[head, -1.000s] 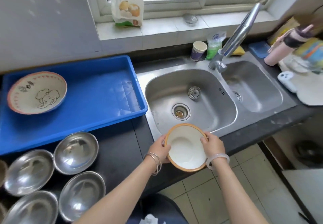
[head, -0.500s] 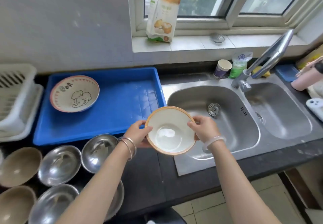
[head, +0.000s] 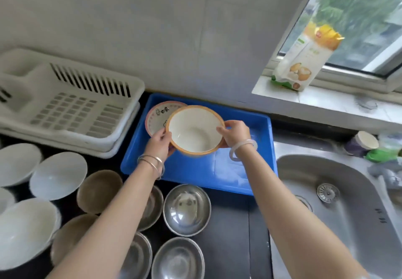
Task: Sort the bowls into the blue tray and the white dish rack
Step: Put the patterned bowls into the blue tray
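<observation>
Bowl with the orange rim (head: 195, 130) is between my two hands, over the blue tray (head: 195, 176). My left hand (head: 159, 142) grips its left edge with the fingers curled round it, and my right hand (head: 236, 134) grips the right edge in the same way. This bowl is tilted a little toward me, so I see its white inside. I cannot tell if its bottom touches the tray.

Behind it, in the far left corner of the tray, lies a pink-rimmed bowl (head: 157, 115) with a cartoon drawing inside; the bowl in my hands hides a part of it. The white dish rack (head: 65, 108) stands just left of the tray, against the wall.

On the black counter (head: 230, 235), in front of the tray, stand several steel bowls (head: 187, 209). More to the left are brown bowls (head: 97, 189) and white bowls (head: 57, 175). The steel sink (head: 337, 213) is to the right of the tray. A paper bag (head: 304, 61) stands on the window sill.
</observation>
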